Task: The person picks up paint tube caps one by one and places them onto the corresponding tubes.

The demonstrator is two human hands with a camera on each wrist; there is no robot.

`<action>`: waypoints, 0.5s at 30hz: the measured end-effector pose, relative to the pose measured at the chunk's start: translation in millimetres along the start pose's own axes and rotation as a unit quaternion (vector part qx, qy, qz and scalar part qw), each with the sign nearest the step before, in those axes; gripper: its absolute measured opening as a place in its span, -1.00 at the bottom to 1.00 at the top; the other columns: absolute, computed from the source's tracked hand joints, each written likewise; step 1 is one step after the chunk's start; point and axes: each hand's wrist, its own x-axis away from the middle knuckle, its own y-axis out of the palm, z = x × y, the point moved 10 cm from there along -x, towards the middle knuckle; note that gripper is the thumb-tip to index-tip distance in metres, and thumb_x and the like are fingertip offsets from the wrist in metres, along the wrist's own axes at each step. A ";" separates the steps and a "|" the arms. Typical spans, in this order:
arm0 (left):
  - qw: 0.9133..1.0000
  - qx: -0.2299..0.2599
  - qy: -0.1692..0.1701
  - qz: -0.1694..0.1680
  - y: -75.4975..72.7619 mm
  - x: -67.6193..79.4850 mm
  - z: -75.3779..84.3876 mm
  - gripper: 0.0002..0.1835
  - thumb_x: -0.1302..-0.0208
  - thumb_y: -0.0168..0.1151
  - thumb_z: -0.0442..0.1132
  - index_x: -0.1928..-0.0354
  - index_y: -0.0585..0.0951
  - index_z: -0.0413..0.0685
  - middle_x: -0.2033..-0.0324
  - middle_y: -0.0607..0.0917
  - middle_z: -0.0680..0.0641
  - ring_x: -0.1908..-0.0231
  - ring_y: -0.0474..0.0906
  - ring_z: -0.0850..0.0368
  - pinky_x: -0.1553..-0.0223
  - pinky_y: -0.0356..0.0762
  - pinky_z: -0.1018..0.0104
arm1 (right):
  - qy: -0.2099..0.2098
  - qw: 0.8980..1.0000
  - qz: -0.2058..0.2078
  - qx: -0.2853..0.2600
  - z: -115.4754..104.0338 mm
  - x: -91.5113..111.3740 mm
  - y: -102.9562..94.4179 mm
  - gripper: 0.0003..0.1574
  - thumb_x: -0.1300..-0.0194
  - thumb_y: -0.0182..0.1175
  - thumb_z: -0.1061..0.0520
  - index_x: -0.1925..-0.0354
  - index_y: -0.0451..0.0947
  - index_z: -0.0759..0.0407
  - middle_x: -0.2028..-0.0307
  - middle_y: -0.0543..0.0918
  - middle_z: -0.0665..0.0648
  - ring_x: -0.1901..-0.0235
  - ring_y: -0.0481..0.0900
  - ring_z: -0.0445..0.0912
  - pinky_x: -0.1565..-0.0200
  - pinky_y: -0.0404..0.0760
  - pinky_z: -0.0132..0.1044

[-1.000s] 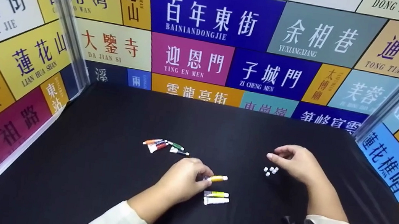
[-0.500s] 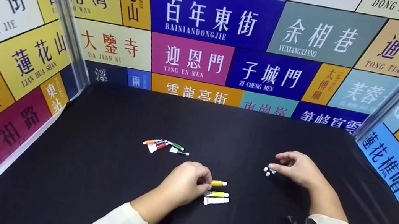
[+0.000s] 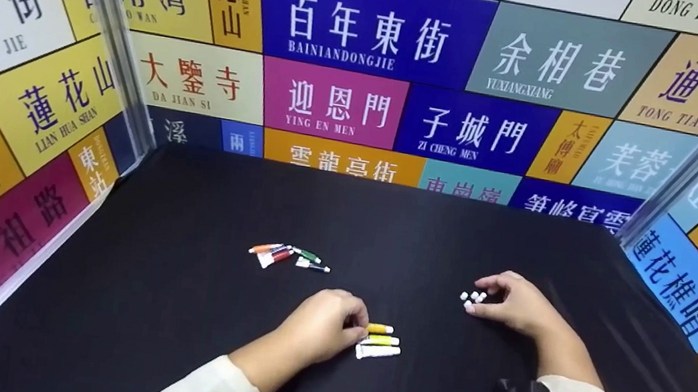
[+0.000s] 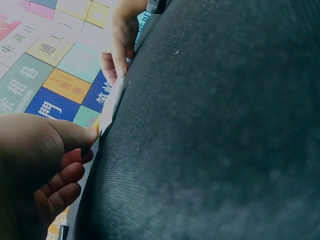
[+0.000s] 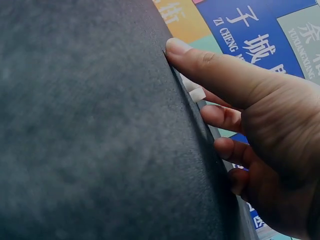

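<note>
Three small paint tubes lie side by side in the head view: an amber one (image 3: 381, 329), a yellow one (image 3: 384, 341) and a white one (image 3: 379, 352). My left hand (image 3: 326, 325) pinches the left end of the amber tube between thumb and index finger; part of that end is hidden. The left wrist view has the white tube (image 4: 113, 102) in front, beyond the thumb. To the right, several small white pieces (image 3: 474, 297) sit in a cluster. My right hand (image 3: 520, 306) rests beside them, thumb and index finger spread around them. One white piece (image 5: 197, 94) shows behind the thumb in the right wrist view.
Farther back on the left lies a loose group of tubes, among them an orange one (image 3: 264, 249), a red one (image 3: 278, 257) and a green one (image 3: 309, 255). Black cloth (image 3: 172, 308) covers the table. Panels with printed signs (image 3: 371, 30) stand around it.
The amber tube has come toward me, in beside the yellow one, with my left hand on it. My right hand has moved nearer and lower around the white pieces.
</note>
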 end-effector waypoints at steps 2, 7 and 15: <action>1.000 0.004 0.002 -0.006 2.3 -0.1 -0.1 -0.88 -0.27 0.52 -0.26 0.40 0.76 0.11 0.41 0.73 0.11 0.38 0.48 0.31 0.26 0.54 0.41 | 0.002 1.000 0.005 -0.006 0.9 0.4 -0.5 -0.40 -0.05 0.69 -0.09 -0.01 0.79 0.12 0.20 0.66 0.10 0.15 0.51 -0.09 0.07 0.47 -0.31; 1.000 0.008 0.015 -0.013 5.6 -1.2 1.4 -0.91 -0.30 0.49 -0.27 0.35 0.80 0.11 0.35 0.78 0.11 0.33 0.54 0.30 0.17 0.60 0.38 | 0.017 1.000 0.014 -0.021 5.1 1.5 -2.9 -0.49 -0.07 0.68 -0.07 0.05 0.82 0.10 0.23 0.68 0.10 0.19 0.51 -0.11 0.14 0.47 -0.36; 1.000 0.010 0.011 -0.025 8.0 -0.4 1.9 -0.94 -0.35 0.46 -0.24 0.29 0.81 0.11 0.29 0.81 0.13 0.28 0.60 0.29 0.08 0.65 0.34 | 0.036 0.999 -0.010 -0.021 9.7 1.7 -2.7 -0.62 -0.24 0.58 -0.07 0.06 0.84 0.10 0.25 0.72 0.07 0.26 0.53 -0.09 0.22 0.51 -0.34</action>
